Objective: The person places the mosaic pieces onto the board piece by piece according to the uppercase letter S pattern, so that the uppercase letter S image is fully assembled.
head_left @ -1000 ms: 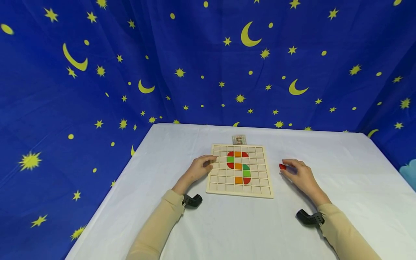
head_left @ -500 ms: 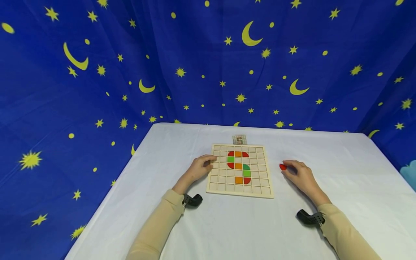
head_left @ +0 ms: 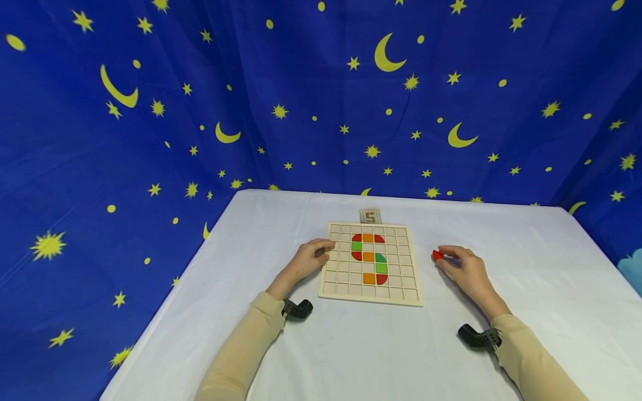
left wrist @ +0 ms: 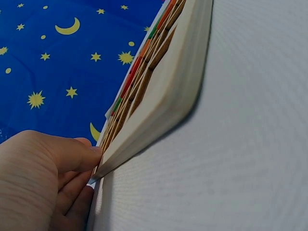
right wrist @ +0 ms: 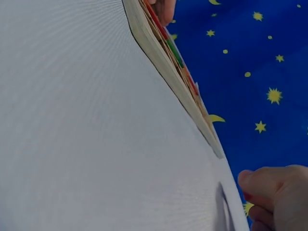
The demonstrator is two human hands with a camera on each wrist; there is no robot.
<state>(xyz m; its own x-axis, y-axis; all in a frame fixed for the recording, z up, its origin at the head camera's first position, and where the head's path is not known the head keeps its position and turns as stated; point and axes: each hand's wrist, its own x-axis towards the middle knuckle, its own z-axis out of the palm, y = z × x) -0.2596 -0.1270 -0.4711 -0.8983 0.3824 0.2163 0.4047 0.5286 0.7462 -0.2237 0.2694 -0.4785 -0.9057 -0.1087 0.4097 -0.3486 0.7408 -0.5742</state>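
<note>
A light wooden grid board lies flat on the table. Red, orange and green tiles in its cells form an S-like figure; the quarter-round tile at lower right is red. At the board's left edge, my left hand grips the rim, its thumb against the frame in the left wrist view. To the right of the board and apart from it, my right hand pinches a red quarter-round tile between thumb and fingertips. Only a sliver of that tile shows in the right wrist view.
A small card with a grid and an S figure lies just behind the board. White cloth covers the table. A blue curtain with yellow moons and stars hangs along the back and sides.
The red tile has turned slightly between my right fingertips, and that hand has barely shifted. My left hand and the board stay as they were.
</note>
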